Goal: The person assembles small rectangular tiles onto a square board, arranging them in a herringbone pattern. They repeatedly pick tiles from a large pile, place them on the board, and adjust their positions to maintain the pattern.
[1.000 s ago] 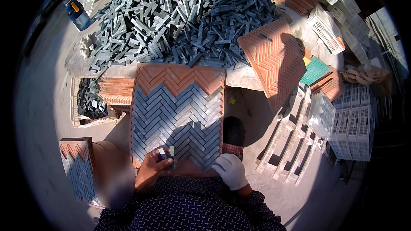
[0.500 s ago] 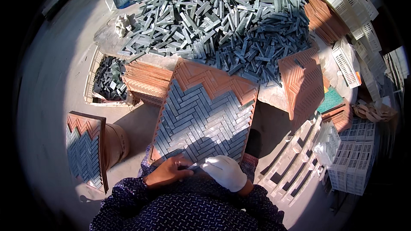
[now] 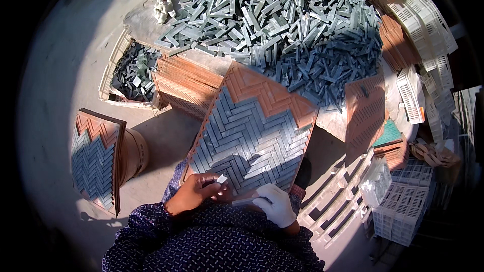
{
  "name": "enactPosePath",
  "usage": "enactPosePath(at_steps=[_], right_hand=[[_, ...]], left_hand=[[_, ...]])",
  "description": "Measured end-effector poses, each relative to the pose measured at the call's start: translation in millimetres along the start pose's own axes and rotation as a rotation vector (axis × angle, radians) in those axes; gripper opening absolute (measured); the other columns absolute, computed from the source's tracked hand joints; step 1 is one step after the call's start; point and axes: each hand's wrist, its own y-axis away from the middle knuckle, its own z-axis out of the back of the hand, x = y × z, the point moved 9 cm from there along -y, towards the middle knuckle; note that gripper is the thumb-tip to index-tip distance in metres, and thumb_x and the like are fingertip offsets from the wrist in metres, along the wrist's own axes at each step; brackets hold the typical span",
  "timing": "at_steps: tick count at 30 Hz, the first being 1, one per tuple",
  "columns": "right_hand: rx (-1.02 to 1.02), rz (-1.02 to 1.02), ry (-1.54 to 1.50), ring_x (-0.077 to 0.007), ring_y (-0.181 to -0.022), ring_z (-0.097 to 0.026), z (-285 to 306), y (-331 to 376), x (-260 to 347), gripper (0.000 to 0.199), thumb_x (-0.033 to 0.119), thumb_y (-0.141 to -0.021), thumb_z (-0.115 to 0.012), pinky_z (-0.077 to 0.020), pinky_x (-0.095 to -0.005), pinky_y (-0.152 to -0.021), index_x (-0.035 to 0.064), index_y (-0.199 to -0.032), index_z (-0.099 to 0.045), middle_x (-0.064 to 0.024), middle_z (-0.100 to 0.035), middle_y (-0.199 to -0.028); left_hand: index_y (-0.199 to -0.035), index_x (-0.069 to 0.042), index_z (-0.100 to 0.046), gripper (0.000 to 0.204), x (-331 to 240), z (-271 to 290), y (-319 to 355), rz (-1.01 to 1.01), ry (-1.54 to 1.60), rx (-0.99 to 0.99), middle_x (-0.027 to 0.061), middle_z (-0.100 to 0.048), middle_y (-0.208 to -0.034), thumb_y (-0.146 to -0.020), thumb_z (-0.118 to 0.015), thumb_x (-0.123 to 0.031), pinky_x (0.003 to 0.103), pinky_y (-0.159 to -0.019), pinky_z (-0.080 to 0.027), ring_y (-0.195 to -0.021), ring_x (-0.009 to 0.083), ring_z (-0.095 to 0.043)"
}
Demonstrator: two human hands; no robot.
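Across my lap leans an orange herringbone-grooved tray point(image 3: 272, 95). Grey stone strips point(image 3: 252, 141) fill most of its grooves, while bare orange shows at the far end. At the tray's near left corner, my bare left hand point(image 3: 190, 194) pinches a small pale stone piece point(image 3: 222, 178) between thumb and finger. My right hand point(image 3: 277, 207), in a white glove, grips a narrow grey stone strip point(image 3: 244, 201) that points toward the left hand. Both pieces are held just above the tray's near edge.
A large heap of loose grey strips point(image 3: 282, 15) covers the table ahead. Stacked orange trays point(image 3: 189, 78) and a crate of dark offcuts point(image 3: 113, 78) lie left of it. A filled tray point(image 3: 93, 158) rests on a drum point(image 3: 135, 153). At right stand a pallet point(image 3: 335, 196) and white crates point(image 3: 403, 206).
My hands have moved apart. A small pale piece now shows in the left hand, and a strip is clearly visible in the right. The view has shifted slightly, and the tray appears more tilted.
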Motion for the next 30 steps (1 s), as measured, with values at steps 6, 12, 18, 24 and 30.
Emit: enactPosePath(at_steps=[6,12,18,24,30], right_hand=[[0.014,-0.158,0.221,-0.0291,-0.08,-0.06,0,2,-23,0.015,0.015,-0.08,-0.065,-0.0481,-0.0349,-0.071,0.0033,-0.088,-0.061,-0.0115,-0.062,-0.082],[-0.081,-0.299,0.362,-0.0287,-0.081,-0.061,-10,7,-31,0.026,0.024,-0.078,-0.068,-0.0488,-0.0369,-0.068,0.0062,-0.095,-0.057,-0.0104,-0.061,-0.084],[-0.126,-0.033,0.497,-0.0279,-0.075,-0.058,-5,6,-4,0.025,0.023,-0.079,-0.065,-0.0469,-0.0379,-0.061,0.0078,-0.095,-0.053,-0.0084,-0.056,-0.081],[-0.14,0.104,0.564,-0.0274,-0.078,-0.06,-24,9,-5,0.024,0.019,-0.076,-0.068,-0.0489,-0.0364,-0.066,0.0064,-0.093,-0.057,-0.008,-0.059,-0.087],[-0.155,0.142,0.477,-0.0269,-0.077,-0.06,-10,-2,15,0.02,0.017,-0.078,-0.066,-0.0495,-0.0353,-0.063,0.007,-0.093,-0.059,-0.0073,-0.06,-0.084]], left_hand=[[-0.106,0.0,-0.059,0.022,-9,31,5,0.04,0.065,-0.133,0.0036,-0.062,-0.092,-0.094,-0.052,-0.017,0.023,-0.07,-0.049,-0.077,0.0091,-0.058],[-0.106,0.001,-0.058,0.025,-6,24,2,-0.009,0.097,-0.1,0.0043,-0.062,-0.09,-0.093,-0.054,-0.02,0.023,-0.067,-0.048,-0.073,0.0094,-0.057],[-0.106,0.002,-0.058,0.026,-4,28,1,-0.003,0.098,-0.132,0.0056,-0.062,-0.09,-0.094,-0.054,-0.02,0.023,-0.067,-0.048,-0.074,0.0099,-0.057],[-0.109,0.003,-0.057,0.024,-2,23,-2,0.011,0.11,-0.125,0.0077,-0.063,-0.094,-0.094,-0.052,-0.015,0.025,-0.073,-0.05,-0.082,0.0128,-0.06],[-0.123,0.007,-0.049,0.032,-6,3,0,0.062,0.359,-0.056,0.012,-0.06,-0.109,-0.093,-0.044,-0.005,0.03,-0.089,-0.049,-0.103,0.0177,-0.058]])
